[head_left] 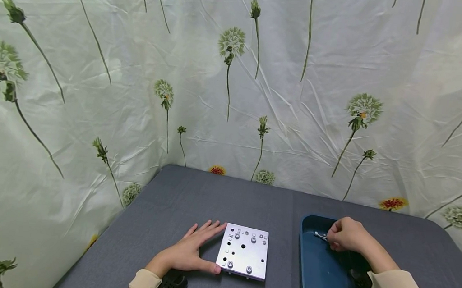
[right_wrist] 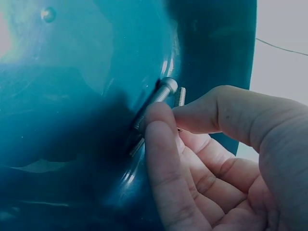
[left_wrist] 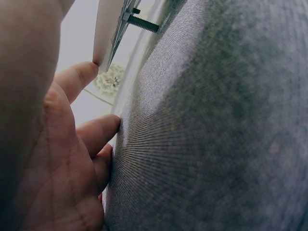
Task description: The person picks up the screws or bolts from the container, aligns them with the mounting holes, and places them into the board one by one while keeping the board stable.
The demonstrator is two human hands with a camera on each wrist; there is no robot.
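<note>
A square silver metal plate [head_left: 243, 252] with holes and several socket-head screws lies on the table, screw ends showing beneath it. My left hand [head_left: 191, 251] is spread at its left side, the thumb by the near corner and the index finger at the far one. In the left wrist view a fingertip [left_wrist: 91, 70] meets the plate's edge, beside a protruding threaded screw [left_wrist: 144, 24]. Inside the blue tray, my right hand [head_left: 347, 237] pinches a screw [right_wrist: 180, 96] between thumb and fingers. A socket-head screw [right_wrist: 166, 89] shows right at these fingertips; its shank is partly hidden.
The deep blue tray [head_left: 303, 267] stands on the right of the grey table [head_left: 219, 193], its raised walls around my right hand. A flower-printed curtain [head_left: 202, 92] hangs behind the table and along the left. A dark band is at my left wrist.
</note>
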